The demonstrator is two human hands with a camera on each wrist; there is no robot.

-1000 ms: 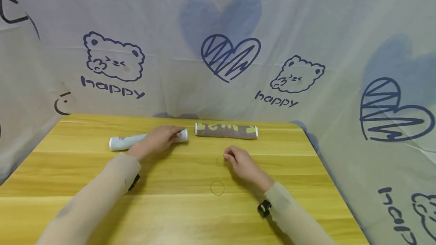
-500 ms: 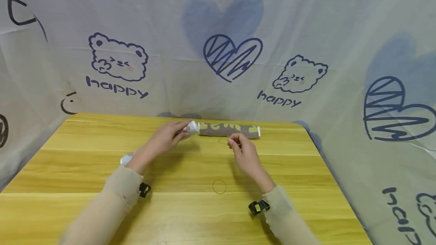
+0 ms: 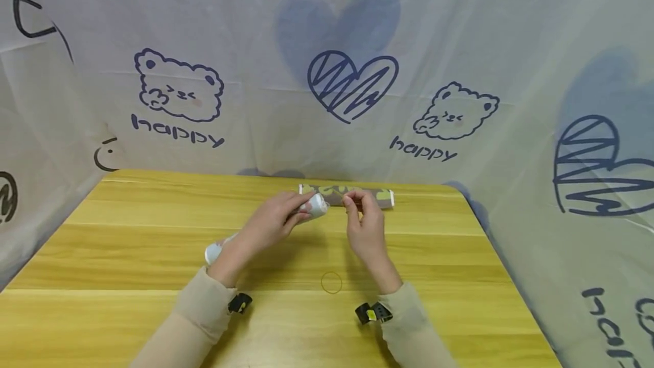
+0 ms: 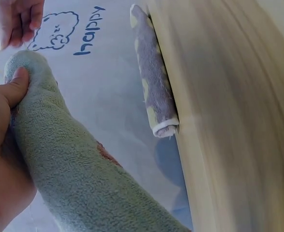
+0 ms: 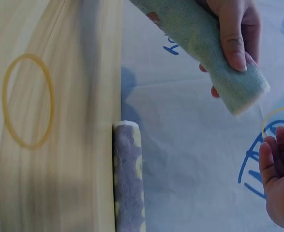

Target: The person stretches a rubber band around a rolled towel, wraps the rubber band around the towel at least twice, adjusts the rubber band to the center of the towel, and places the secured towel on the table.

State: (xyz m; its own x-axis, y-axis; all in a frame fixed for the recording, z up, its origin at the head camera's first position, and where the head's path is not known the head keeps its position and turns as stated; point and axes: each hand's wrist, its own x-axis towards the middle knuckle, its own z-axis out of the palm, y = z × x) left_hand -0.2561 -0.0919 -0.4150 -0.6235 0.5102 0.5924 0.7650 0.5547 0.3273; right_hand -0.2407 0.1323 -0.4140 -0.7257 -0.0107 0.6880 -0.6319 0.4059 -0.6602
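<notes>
My left hand (image 3: 268,220) grips a rolled light blue-green towel (image 4: 83,159) near its right end, lifted off the table and slanting. Its thumb presses on the terry cloth in the left wrist view. Just right of that end, my right hand (image 3: 367,226) pinches a thin yellow rubber band (image 5: 277,110), which hangs as an open loop near the towel's end, apart from it in the right wrist view. Behind both hands lies a second rolled towel (image 3: 385,197), grey-brown with yellow patches and white ends. Another rubber band (image 3: 322,283) lies flat on the table, nearer the body.
The wooden table (image 3: 153,231) has its far edge against a pale hanging cloth (image 3: 265,129) printed with hearts, bears and lettering. The grey-brown roll sits close to that edge. A black strap with a small device (image 3: 373,313) is on the right wrist, and a similar one on the left.
The left hand has raised the blue-green roll off the table and brought it rightward. The right hand has moved up and away from the body with its rubber band, and the hands are closer together.
</notes>
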